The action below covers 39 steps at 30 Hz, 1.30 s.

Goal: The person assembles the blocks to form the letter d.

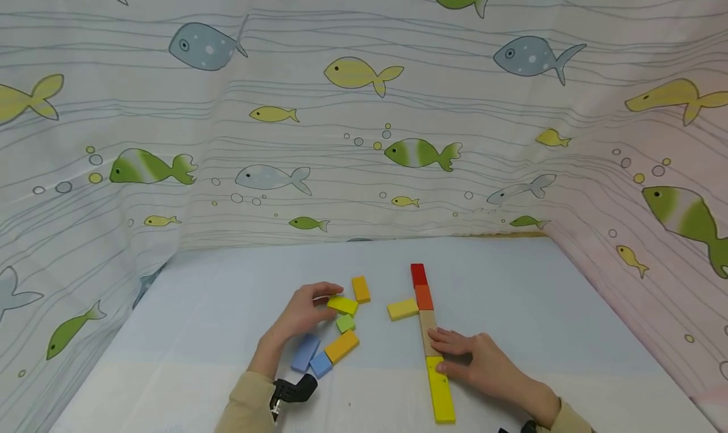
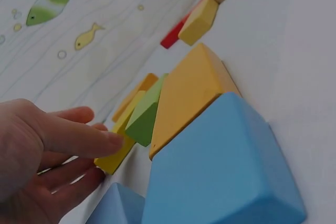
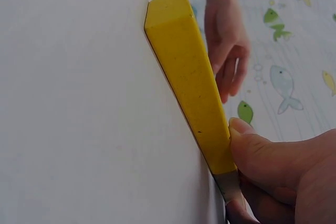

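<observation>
My left hand [image 1: 307, 308] pinches a yellow block [image 1: 343, 304] between thumb and fingers. Beside that block lies a small green block [image 1: 345, 323]. In the left wrist view, the thumb [image 2: 107, 142] touches the yellow block's side, with the other fingers behind it. My right hand [image 1: 483, 363] rests along a row of blocks: its fingers lie on a plain wooden block [image 1: 428, 332], while the thumb touches the long yellow block [image 1: 440, 398] at the near end. An orange-red block [image 1: 423, 297] and a red block [image 1: 418, 274] continue the row away from me.
A pale yellow block [image 1: 402, 310] sticks out left from the row. Around the left hand lie an orange block [image 1: 361, 289], a longer orange block [image 1: 342, 347], a light blue block [image 1: 321, 365] and a periwinkle block [image 1: 305, 353]. A fish-patterned curtain [image 1: 341, 142] encloses the white table.
</observation>
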Each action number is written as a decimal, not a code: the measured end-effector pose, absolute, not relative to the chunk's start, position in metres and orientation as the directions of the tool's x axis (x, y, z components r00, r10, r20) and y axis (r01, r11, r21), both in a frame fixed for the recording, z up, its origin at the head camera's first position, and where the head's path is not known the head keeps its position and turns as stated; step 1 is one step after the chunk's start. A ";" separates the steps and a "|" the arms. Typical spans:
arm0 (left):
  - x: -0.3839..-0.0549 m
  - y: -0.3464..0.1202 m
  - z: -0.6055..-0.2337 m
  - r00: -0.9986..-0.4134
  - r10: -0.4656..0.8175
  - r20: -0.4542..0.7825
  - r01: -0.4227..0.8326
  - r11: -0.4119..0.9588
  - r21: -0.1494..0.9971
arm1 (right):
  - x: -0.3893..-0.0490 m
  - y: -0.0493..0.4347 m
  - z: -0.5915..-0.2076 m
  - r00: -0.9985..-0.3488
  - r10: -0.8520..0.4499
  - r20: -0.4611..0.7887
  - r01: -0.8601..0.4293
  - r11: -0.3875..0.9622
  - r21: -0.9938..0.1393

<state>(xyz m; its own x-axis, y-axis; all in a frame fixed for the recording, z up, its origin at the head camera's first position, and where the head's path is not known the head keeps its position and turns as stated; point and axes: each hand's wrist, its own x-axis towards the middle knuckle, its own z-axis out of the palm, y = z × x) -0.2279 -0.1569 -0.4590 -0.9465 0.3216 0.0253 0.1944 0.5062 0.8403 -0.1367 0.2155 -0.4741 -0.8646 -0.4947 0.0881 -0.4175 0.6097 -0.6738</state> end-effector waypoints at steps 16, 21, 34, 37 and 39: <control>-0.228 -0.157 -0.463 -0.954 0.299 0.023 0.181 0.513 0.839 | -0.138 0.216 -0.476 -0.872 -0.483 0.080 -0.405 0.620 -0.672; -0.229 -0.156 -0.466 -0.943 0.328 0.049 0.216 0.498 0.840 | -0.138 0.216 -0.476 -0.873 -0.481 0.080 -0.402 0.616 -0.678; -0.228 -0.154 -0.465 -0.944 0.321 0.078 0.247 0.530 0.811 | -0.137 0.218 -0.476 -0.855 -0.503 0.129 -0.448 0.589 -0.673; -0.228 -0.153 -0.465 -0.944 0.323 0.072 0.243 0.528 0.814 | -0.137 0.218 -0.476 -0.854 -0.501 0.138 -0.454 0.591 -0.667; -0.228 -0.153 -0.465 -0.943 0.325 0.072 0.244 0.526 0.815 | -0.137 0.217 -0.476 -0.854 -0.500 0.142 -0.457 0.593 -0.663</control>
<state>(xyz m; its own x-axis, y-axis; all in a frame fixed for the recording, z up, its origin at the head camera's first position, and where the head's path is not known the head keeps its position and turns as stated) -0.2276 -0.1532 -0.4650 -0.9431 0.3246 0.0724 0.2436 0.5262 0.8147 -0.1372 0.2174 -0.4760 -0.8544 -0.4999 0.1418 -0.4568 0.5926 -0.6634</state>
